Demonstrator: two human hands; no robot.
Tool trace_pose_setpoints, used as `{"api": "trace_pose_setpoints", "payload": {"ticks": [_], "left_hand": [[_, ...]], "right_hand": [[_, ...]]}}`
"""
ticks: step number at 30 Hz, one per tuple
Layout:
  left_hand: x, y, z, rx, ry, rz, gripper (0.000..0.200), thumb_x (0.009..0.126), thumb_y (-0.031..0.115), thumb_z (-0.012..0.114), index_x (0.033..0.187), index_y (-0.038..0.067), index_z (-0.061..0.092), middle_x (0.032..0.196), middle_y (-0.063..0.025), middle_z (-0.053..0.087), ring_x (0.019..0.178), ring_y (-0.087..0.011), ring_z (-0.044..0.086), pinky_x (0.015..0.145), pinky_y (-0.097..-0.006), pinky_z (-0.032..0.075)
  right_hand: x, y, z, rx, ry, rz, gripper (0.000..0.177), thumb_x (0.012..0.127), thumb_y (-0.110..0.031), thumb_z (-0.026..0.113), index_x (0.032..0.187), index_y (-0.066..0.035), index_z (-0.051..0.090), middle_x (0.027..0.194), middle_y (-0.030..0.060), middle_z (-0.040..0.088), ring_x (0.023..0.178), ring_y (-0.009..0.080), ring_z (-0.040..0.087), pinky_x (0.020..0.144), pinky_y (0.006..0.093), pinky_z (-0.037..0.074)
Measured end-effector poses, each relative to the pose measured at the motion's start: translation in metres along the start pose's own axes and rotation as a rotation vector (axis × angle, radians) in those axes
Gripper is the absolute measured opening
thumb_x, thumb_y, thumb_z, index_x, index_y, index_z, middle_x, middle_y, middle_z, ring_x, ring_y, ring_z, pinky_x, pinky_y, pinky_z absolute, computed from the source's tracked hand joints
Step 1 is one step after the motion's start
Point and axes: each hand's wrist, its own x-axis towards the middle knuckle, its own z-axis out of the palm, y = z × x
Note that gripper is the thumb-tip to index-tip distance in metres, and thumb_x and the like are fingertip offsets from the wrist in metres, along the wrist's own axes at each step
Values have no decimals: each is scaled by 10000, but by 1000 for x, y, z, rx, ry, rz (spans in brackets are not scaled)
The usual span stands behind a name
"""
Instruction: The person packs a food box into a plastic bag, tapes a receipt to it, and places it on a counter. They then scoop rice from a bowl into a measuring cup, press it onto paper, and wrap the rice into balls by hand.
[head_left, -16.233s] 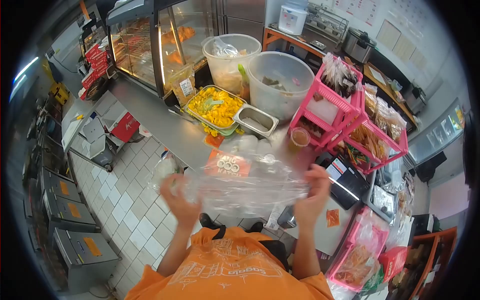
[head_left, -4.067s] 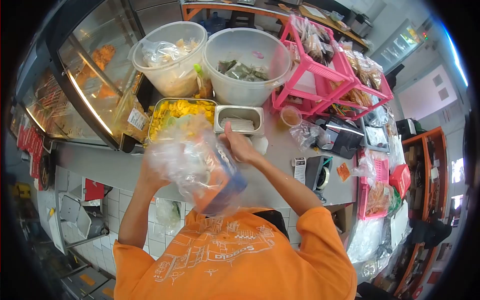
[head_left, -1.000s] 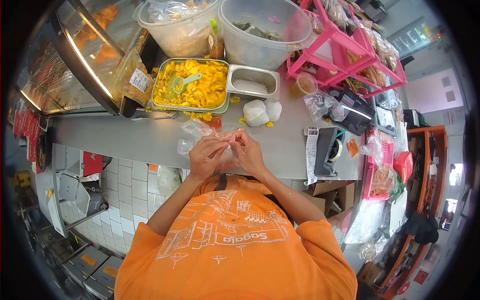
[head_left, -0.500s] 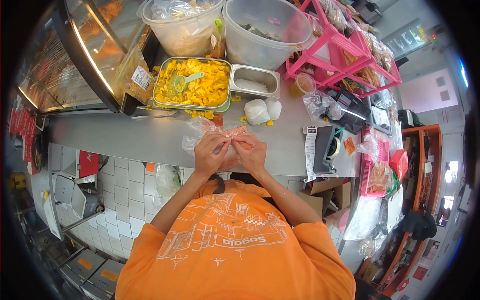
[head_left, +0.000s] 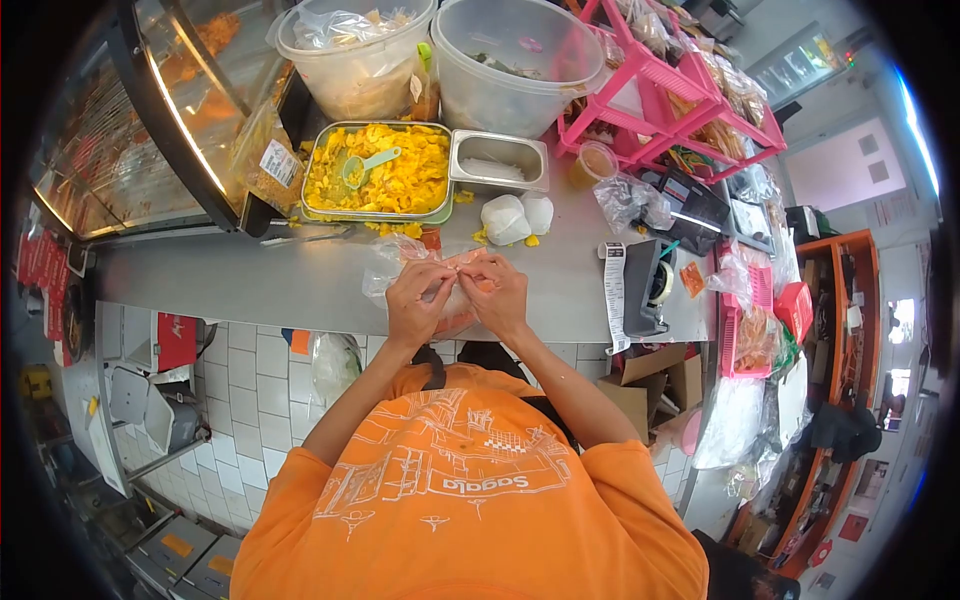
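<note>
My left hand (head_left: 416, 303) and my right hand (head_left: 497, 293) meet over the counter's front edge, fingertips pinched together. Between them they grip a clear plastic bag (head_left: 458, 322) with orange showing through it; its contents are partly hidden by my fingers. More crumpled clear plastic (head_left: 378, 272) lies just left of my left hand. Beyond the hands sits a metal tray (head_left: 330, 216) of yellow food pieces, with a pale green scoop (head_left: 370, 165) resting in it. Two white wrapped bundles (head_left: 506, 220) lie right of the tray, with yellow bits around them.
A small steel pan (head_left: 541, 168) and two large plastic tubs (head_left: 350, 75) (head_left: 520, 95) stand at the back. Pink racks (head_left: 655, 95) hold bagged goods. A tape dispenser (head_left: 645, 290) and a paper receipt strip (head_left: 613, 290) are at right, a glass display case (head_left: 165, 120) at left.
The view has shifted slightly, so the counter items appear a little further left. Both hands keep their pinch on the bag, with only small finger movement.
</note>
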Motion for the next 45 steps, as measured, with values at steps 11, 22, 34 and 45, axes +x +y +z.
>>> {"api": "trace_pose_setpoints", "payload": {"ticks": [11,22,34,45], "left_hand": [[2,5,-1,16,26,-10,123,781,8,747,898,28,714,905,-110,704,889,-281,676,787,-359,542],[4,3,0,40,18,19,131,779,12,750,905,31,720,900,-110,706,892,-279,677,777,-357,543],[2,-1,-1,25,-37,28,169,768,-1,756,931,37,735,930,-104,689,973,-280,647,834,-358,522],[12,64,-4,477,-79,312,304,713,62,745,1007,136,759,1203,-111,623,1123,-317,551,998,-430,399]], "right_hand": [[-4,4,5,141,32,154,150,833,-125,779,938,-21,756,885,104,716,717,153,700,663,259,554],[-5,5,8,215,43,246,152,813,-94,778,952,-34,760,878,105,713,748,180,699,658,278,562],[3,3,-7,292,-137,200,120,829,-117,742,918,-41,716,878,111,680,805,219,659,712,308,541],[-38,101,-204,-446,576,476,306,1024,-304,512,1004,-18,616,956,162,638,921,342,611,829,433,465]]}}
